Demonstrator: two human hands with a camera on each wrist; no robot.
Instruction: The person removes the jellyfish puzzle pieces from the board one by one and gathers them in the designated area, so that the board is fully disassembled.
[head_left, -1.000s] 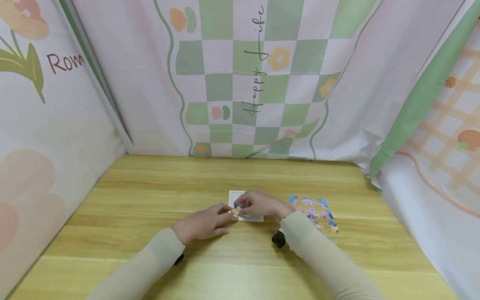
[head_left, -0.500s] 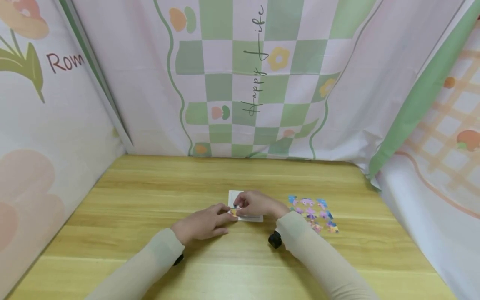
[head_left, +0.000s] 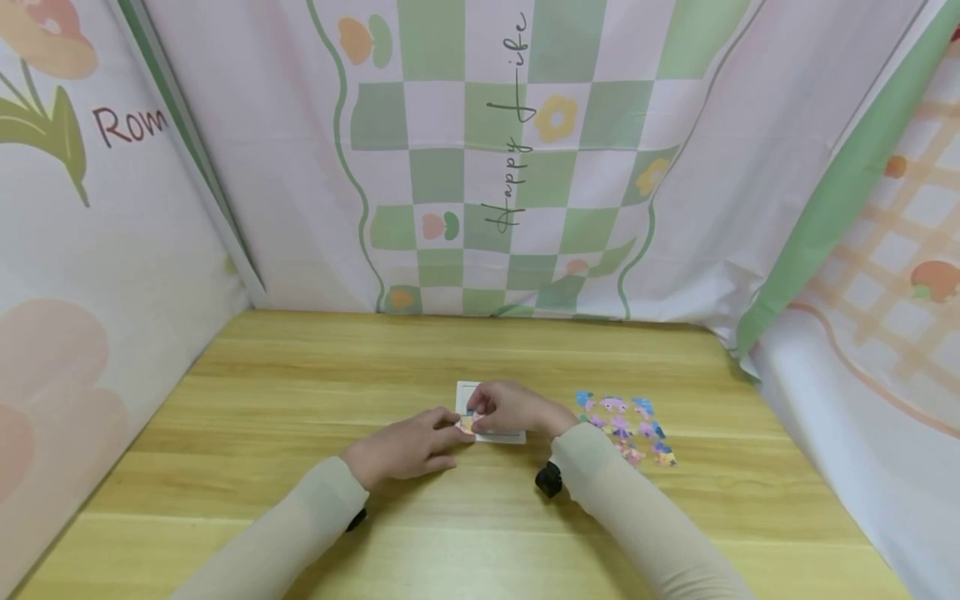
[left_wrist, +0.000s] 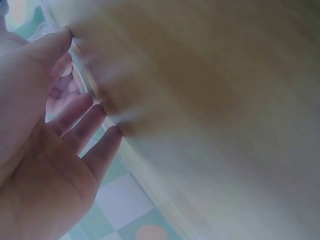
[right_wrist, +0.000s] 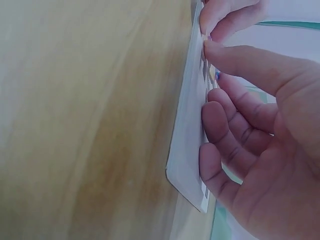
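Observation:
A small white puzzle tray (head_left: pixel 513 437) lies flat on the wooden table, mostly covered by the right hand. At the tray's left side is a yellow and blue jigsaw puzzle piece (head_left: pixel 467 423). My right hand (head_left: pixel 519 407) pinches this piece between thumb and index finger, low over the tray; its other fingers rest on the tray (right_wrist: pixel 186 145) in the right wrist view. From the left, my left hand (head_left: pixel 405 442) reaches in with loosely bent fingers, fingertips right at the tray's left edge and the piece. In the left wrist view, fingertips (left_wrist: pixel 114 136) touch the tabletop.
Several loose pink, blue and yellow puzzle pieces (head_left: pixel 615 405) lie in rough rows on the table (head_left: pixel 337 350), right of the tray. A printed curtain (head_left: pixel 435 175) hangs behind the table's far edge, with fabric walls at both sides.
The right hand and forearm have shifted very slightly left, fingers still at the same piece. The left hand stays in place at the tray's left edge.

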